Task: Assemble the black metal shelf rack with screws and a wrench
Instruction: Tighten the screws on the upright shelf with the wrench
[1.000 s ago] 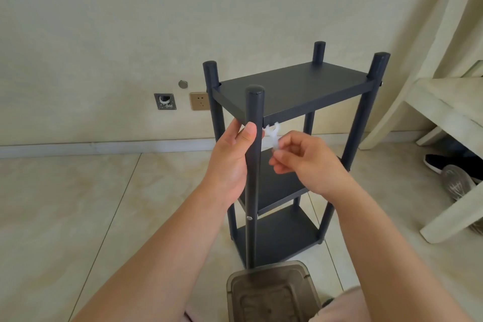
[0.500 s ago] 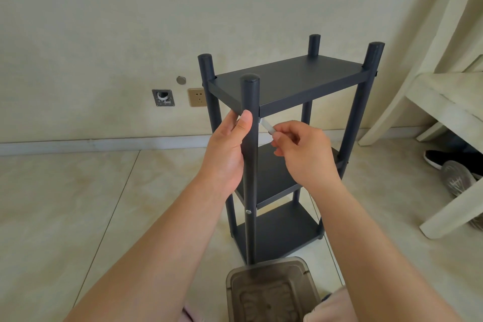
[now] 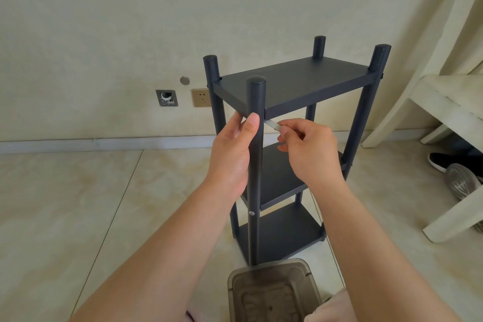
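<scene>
Cream wall (image 3: pixel 183 21) and pale marbled floor tiles (image 3: pixel 65 204) are filling the background, with a gold wall socket (image 3: pixel 200 97) and a small metal plate (image 3: pixel 166 98) sitting low on the wall, just left of the rack. Standing upright on the floor, right in the middle, is the black metal shelf rack (image 3: pixel 292 81), three shelves stacked between four round posts, the top shelf already sitting level. Now the left hand (image 3: pixel 232 157) is wrapping around the near front post (image 3: pixel 254 165), thumb pressing on the front of it just under the top shelf, steadying the whole frame. The right hand (image 3: pixel 308 154) is coming in from the other side, fingers curling and pinching a thin flat silver wrench (image 3: pixel 273 124), whose far end is reaching in to the post right below the top shelf's edge. The two hands are working close together, either side of that one post, not touching each other. Lower down on the same post a small silver screw head (image 3: pixel 251 213) is showing at the middle shelf. Close to the camera, a brownish plastic stool (image 3: pixel 274 293) is sitting just in front of the rack's base. Off to the right, cream wooden furniture legs (image 3: pixel 457 117) are standing, with a black shoe (image 3: pixel 449 161) and a grey shoe sole (image 3: pixel 461 180) tucked underneath.
</scene>
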